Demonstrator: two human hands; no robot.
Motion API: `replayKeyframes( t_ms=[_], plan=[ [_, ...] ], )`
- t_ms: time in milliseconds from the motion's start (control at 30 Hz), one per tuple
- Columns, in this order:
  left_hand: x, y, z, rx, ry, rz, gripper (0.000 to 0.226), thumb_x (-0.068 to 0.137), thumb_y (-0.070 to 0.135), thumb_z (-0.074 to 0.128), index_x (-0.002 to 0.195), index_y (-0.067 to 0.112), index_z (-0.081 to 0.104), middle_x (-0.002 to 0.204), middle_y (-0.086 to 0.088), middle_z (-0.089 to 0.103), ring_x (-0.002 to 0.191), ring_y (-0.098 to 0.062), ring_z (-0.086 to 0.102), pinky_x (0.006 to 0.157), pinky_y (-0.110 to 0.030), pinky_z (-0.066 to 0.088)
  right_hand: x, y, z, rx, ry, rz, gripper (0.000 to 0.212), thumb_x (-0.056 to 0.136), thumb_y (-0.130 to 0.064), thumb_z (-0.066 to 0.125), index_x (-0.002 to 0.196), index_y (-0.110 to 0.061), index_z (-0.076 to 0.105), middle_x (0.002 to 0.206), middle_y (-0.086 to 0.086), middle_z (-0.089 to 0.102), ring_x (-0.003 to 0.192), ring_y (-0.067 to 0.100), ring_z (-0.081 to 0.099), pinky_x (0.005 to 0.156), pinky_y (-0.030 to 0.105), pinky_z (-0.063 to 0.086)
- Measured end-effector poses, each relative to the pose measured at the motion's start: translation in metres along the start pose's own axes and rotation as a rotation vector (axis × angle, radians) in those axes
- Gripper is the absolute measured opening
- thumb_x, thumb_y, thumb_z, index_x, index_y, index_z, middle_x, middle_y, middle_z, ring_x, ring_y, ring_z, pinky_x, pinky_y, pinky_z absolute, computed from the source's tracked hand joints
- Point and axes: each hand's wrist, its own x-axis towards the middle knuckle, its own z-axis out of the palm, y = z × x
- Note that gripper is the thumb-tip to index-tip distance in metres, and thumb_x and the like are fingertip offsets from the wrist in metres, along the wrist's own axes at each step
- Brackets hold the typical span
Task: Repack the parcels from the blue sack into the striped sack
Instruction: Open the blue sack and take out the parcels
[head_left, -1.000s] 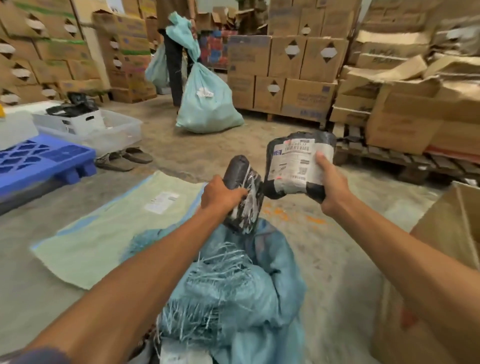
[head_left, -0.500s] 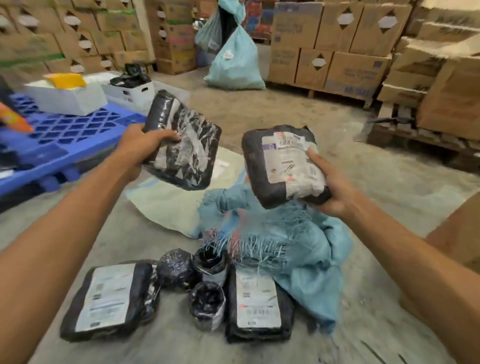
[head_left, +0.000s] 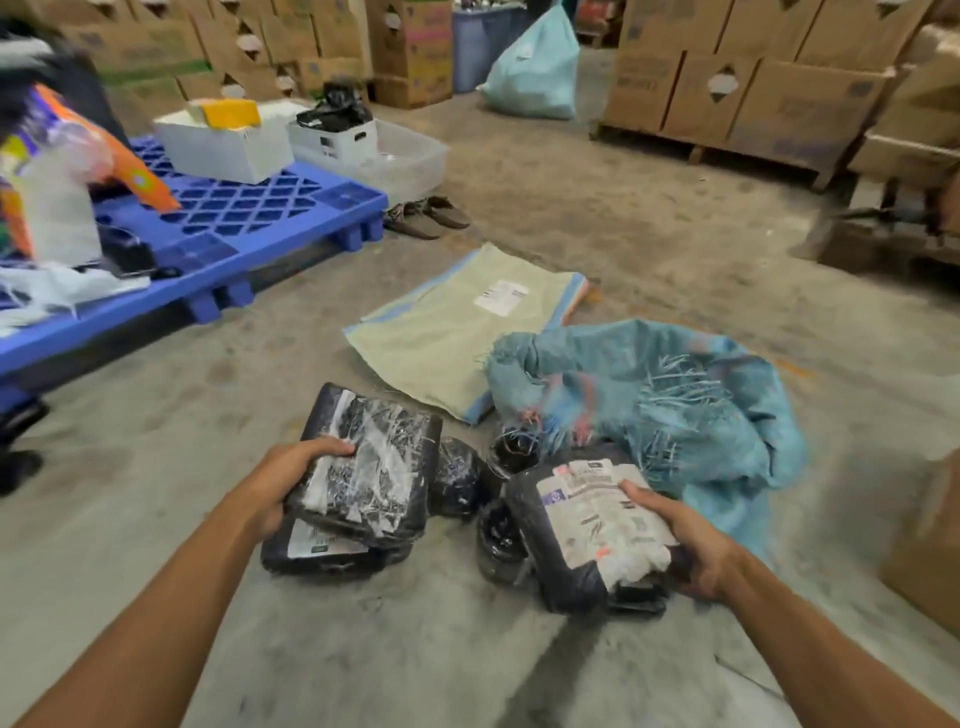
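A person bends over a heap of black-wrapped parcels on a concrete floor (head_left: 156, 415), both bare forearms reaching forward. The left hand (head_left: 296, 478) is curled round the near left edge of a flat taped parcel (head_left: 374, 467), black plastic under crumpled clear tape. That parcel lies tilted on top of a lower parcel (head_left: 322, 551), also black with a white label, which rests on the floor. The right hand (head_left: 680, 540) grips the right end of a labelled parcel (head_left: 587, 525), black with a large white shipping label, fingers wrapped over the label. Its lower edge is down by the floor, but I cannot tell whether it rests there. Between the two held parcels sit small black bundles (head_left: 457, 478), round and packed close together.

The blue sack (head_left: 675, 395) lies crumpled and slack on the floor at one o'clock from the hands, its frayed mouth turned toward the parcels and reaching the bundles. The striped sack (head_left: 441, 332), pale green with blue bands along its edges and a white label, lies flat at twelve o'clock, its right side just beside the blue sack.

At ten o'clock stands a blue plastic pallet (head_left: 249, 218) bearing white boxes (head_left: 223, 140) and a blurred colourful packet (head_left: 67, 156). A pair of sandals (head_left: 426, 215) lies off its far corner. Far off at twelve o'clock sits a tied pale-blue sack (head_left: 535, 67), and stacked cardboard cartons (head_left: 727, 88) stand at one o'clock
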Motion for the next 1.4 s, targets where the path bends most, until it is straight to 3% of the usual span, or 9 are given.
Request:
replayKeyframes(
  t_ms=[100,433,600,833,967,1100,1233,1300,1400],
  plan=[
    [0.011,-0.017,-0.011,-0.042,0.006,-0.057,0.062,0.045,0.047,0.089,0.101,0.023,0.076,0.118,-0.003,0.069,0.112,-0.03,0.061,0.102,-0.052,0.046,0.004,-0.014,-0.003,0.067,0.021,-0.087,0.042,0.084,-0.035,0.072,0.11,-0.003,0.074,0.104,0.018,0.076,0.076,0.03,0.076,0.066,0.048,0.063],
    [0.034,-0.042,-0.022,-0.172,0.034,-0.126,0.088,0.036,0.044,0.088,0.117,0.017,0.069,0.111,-0.012,0.073,0.107,-0.037,0.066,0.102,-0.057,0.047,0.039,-0.059,-0.012,0.203,0.187,-0.227,0.046,0.086,-0.043,0.071,0.123,-0.015,0.068,0.11,0.009,0.075,0.077,0.023,0.076,0.066,0.042,0.063],
    [0.022,-0.048,-0.02,-0.147,0.044,-0.173,0.038,0.075,0.03,0.069,0.107,0.009,0.073,0.102,-0.019,0.074,0.092,-0.038,0.068,0.095,-0.052,0.05,0.023,-0.033,-0.014,0.174,0.118,-0.149,0.035,0.09,-0.042,0.066,0.111,-0.014,0.071,0.097,0.009,0.078,0.071,0.022,0.075,0.057,0.037,0.062],
    [0.006,-0.063,-0.02,-0.076,0.128,-0.195,0.038,0.079,0.026,0.068,0.112,0.007,0.068,0.1,-0.021,0.073,0.077,-0.035,0.067,0.059,-0.033,0.055,0.011,0.017,-0.008,0.136,0.151,-0.131,0.04,0.09,-0.042,0.066,0.112,-0.009,0.072,0.104,0.013,0.077,0.084,0.027,0.076,0.067,0.043,0.064],
    [0.01,-0.063,-0.011,0.063,0.33,-0.091,0.029,0.078,0.025,0.073,0.098,0.004,0.068,0.079,-0.007,0.066,0.068,-0.026,0.059,0.043,-0.021,0.046,0.016,0.02,-0.014,-0.362,0.558,-0.227,0.062,0.081,-0.059,0.071,0.101,-0.001,0.073,0.094,0.011,0.075,0.085,0.03,0.07,0.077,0.037,0.056],
    [0.019,-0.064,-0.003,0.366,0.61,0.052,0.04,0.075,0.045,0.073,0.094,0.01,0.064,0.088,-0.011,0.068,0.079,-0.029,0.06,0.068,-0.035,0.049,0.014,0.025,-0.014,-1.078,0.814,-0.304,0.088,0.086,-0.079,0.037,0.107,0.0,0.069,0.112,0.025,0.068,0.103,0.039,0.064,0.08,0.039,0.048],
    [0.027,-0.069,0.002,0.809,0.707,0.073,0.053,0.079,0.059,0.06,0.091,0.007,0.063,0.09,-0.016,0.067,0.086,-0.036,0.063,0.08,-0.041,0.048,0.012,0.024,-0.012,-1.246,0.92,-0.37,0.074,0.09,-0.07,0.038,0.131,-0.01,0.051,0.126,0.023,0.056,0.117,0.041,0.055,0.09,0.046,0.048],
    [0.027,-0.064,0.008,0.925,0.75,0.097,0.057,0.082,0.055,0.06,0.106,0.002,0.062,0.107,-0.021,0.064,0.102,-0.039,0.058,0.09,-0.046,0.043,0.008,0.01,-0.004,-1.411,0.983,-0.526,0.061,0.093,-0.059,0.044,0.127,-0.009,0.049,0.123,0.018,0.053,0.115,0.037,0.052,0.084,0.044,0.05],
    [0.034,-0.031,0.015,1.02,0.704,0.22,0.058,0.085,0.045,0.064,0.124,0.004,0.054,0.122,-0.02,0.057,0.114,-0.037,0.052,0.096,-0.047,0.042,0.012,-0.031,0.026,-1.531,0.852,-0.846,0.043,0.097,-0.045,0.047,0.126,-0.014,0.05,0.12,0.01,0.055,0.11,0.026,0.053,0.08,0.041,0.055]
  ],
)
